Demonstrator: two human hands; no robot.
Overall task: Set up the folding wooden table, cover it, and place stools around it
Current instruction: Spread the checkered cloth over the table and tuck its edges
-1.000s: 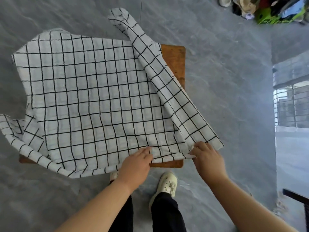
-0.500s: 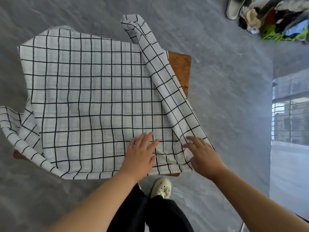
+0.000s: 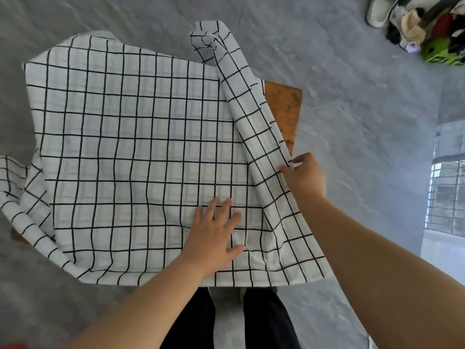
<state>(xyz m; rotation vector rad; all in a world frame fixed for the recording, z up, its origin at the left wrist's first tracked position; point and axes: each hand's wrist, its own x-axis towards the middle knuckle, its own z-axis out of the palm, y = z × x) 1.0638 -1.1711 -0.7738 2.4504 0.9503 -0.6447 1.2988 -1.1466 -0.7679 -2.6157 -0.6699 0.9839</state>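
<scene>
White black-gridded tablecloth [image 3: 141, 157] rumpled over wooden table [image 3: 284, 109], left hand [image 3: 214, 238] flat, right hand [image 3: 305, 176] fingers pinching fold

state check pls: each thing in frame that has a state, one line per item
Checked cloth: spread over the table, right strip folded back on itself.
Wooden table: unfolded, mostly covered, right edge bare.
Left hand: open, flat on the cloth.
Right hand: pinching the folded edge.
Pile of shoes and clothes: heaped on the floor.
</scene>
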